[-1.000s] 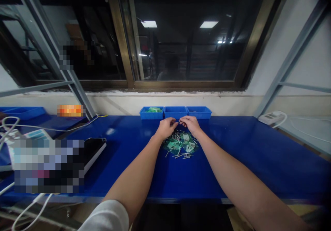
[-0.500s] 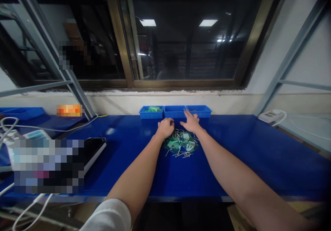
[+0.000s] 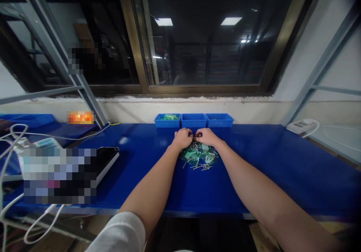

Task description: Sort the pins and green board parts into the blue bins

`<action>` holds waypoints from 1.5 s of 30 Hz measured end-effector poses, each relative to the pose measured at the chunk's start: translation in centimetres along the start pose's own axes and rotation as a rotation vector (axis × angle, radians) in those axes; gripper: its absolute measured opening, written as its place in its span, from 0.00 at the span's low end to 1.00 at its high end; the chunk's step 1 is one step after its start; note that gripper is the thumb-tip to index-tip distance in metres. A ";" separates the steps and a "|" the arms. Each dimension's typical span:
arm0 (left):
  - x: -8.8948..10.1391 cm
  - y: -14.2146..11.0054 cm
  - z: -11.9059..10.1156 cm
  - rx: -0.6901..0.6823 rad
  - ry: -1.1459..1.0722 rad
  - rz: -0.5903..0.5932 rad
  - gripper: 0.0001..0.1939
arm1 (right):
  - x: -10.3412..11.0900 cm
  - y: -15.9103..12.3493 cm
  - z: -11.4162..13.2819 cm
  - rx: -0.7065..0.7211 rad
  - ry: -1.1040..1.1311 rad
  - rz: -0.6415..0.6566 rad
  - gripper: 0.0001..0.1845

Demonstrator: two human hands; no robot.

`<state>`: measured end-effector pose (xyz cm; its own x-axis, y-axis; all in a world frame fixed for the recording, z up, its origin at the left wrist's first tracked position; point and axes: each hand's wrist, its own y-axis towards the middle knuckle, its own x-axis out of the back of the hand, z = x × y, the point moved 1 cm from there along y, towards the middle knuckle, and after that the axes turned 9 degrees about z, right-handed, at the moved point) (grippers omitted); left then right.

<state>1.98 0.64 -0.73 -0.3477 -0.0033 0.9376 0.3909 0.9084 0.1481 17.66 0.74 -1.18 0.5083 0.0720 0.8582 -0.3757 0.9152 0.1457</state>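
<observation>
A pile of metal screws [image 3: 203, 167] and small green packets [image 3: 190, 155] lies on the blue table. At the pile's far left edge is my left hand [image 3: 183, 138], its fingers curled inward. My right hand [image 3: 207, 136] is opposite, thumb and fingers bent together, with its fingertips close to those of the left. Whatever sits between the fingers of either hand is too small or hidden to make out. Behind the hands stand a blue bin with green packets [image 3: 167, 123], a middle blue bin [image 3: 193, 123] and a right blue bin [image 3: 220, 123].
On the left, a dark flat device with a pale edge [image 3: 108, 158] lies among white cables [image 3: 28, 139]. A white power strip [image 3: 301, 126] is at the far right. Grey metal posts [image 3: 91, 105] rise on both sides, and a window [image 3: 208, 37] is behind the table.
My right hand has come back from the right bin toward the pile, and its spread fingers have closed. My left hand stays near the pile. The view has shifted slightly.
</observation>
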 end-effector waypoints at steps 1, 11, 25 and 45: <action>0.0 0.0 0.0 0.001 0.003 0.004 0.14 | -0.1 -0.1 0.3 0.003 0.010 0.033 0.08; -0.1 -0.1 -0.1 -0.013 -0.009 0.028 0.13 | -0.7 0.3 0.0 0.016 -0.001 -0.001 0.06; 0.5 0.0 -0.1 -0.161 -0.206 -0.180 0.11 | -0.2 0.0 0.3 0.045 0.198 -0.205 0.21; 0.4 0.1 -0.1 -0.078 -0.294 -0.216 0.13 | 0.4 0.3 -0.8 0.003 0.922 -0.333 0.14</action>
<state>1.94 0.72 -0.32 -0.6548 -0.0607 0.7534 0.3416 0.8654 0.3666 18.39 1.39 -1.22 0.9943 0.0932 0.0526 -0.1050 0.9439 0.3131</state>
